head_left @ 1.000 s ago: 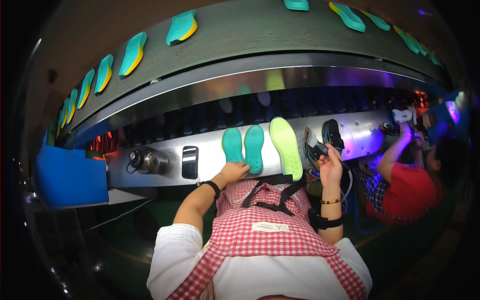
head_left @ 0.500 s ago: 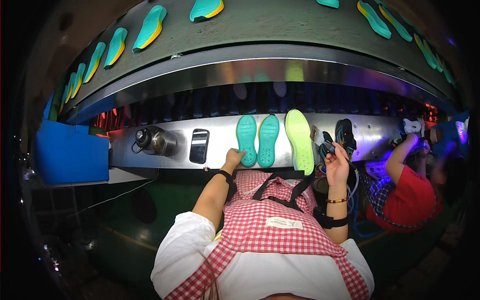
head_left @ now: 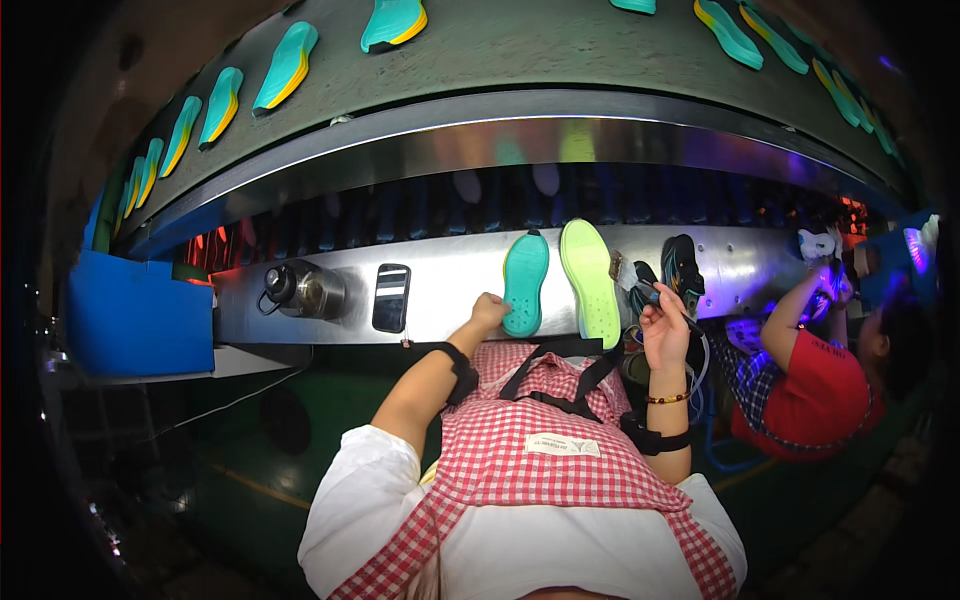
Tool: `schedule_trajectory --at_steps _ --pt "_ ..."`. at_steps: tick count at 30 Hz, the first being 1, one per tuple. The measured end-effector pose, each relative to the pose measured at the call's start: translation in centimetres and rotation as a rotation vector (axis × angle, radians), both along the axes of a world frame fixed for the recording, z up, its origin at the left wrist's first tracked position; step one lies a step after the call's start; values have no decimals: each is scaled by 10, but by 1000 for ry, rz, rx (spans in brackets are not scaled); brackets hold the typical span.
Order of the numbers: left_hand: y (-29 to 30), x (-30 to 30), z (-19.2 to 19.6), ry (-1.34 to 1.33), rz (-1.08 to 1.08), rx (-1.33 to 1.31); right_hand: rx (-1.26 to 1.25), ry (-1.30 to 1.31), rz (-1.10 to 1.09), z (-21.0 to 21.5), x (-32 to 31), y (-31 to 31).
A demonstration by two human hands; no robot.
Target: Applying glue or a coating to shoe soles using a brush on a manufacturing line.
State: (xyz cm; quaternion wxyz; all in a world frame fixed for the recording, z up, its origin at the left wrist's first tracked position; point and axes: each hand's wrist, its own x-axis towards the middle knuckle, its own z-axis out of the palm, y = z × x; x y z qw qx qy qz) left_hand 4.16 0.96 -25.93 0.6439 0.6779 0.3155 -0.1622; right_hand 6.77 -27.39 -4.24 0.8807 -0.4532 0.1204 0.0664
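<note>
The right grip (head_left: pixel 664 330) holds a brush (head_left: pixel 627 276); the left grip (head_left: pixel 489 311) touches a teal sole (head_left: pixel 525 280) just rightward, whether clasping I cannot tell, with a lime sole (head_left: pixel 590 282) farther right.

The tabletop (head_left: pixel 450 265) is smooth, shiny metal, as is the rail (head_left: pixel 480 128) beyond it. The 2 nearest soles, a teal sole (head_left: pixel 525 278) and a lime sole (head_left: pixel 589 278), look like matt foam, dimpled at the heel. The brush (head_left: pixel 625 272) has rough bristles. The phone (head_left: pixel 391 298) is glossy, the belt (head_left: pixel 500 65) matt and scuffed, the apron (head_left: pixel 560 480) woven cloth.
</note>
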Motion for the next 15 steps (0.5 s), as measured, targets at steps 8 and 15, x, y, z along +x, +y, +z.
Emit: schedule_trajectory --at_steps 8,15 --pt "8 28 57 -319 -324 636 23 -4 -2 -6 -1 -6" --pt "-34 76 376 -815 -617 245 42 40 34 -18 1 -10"
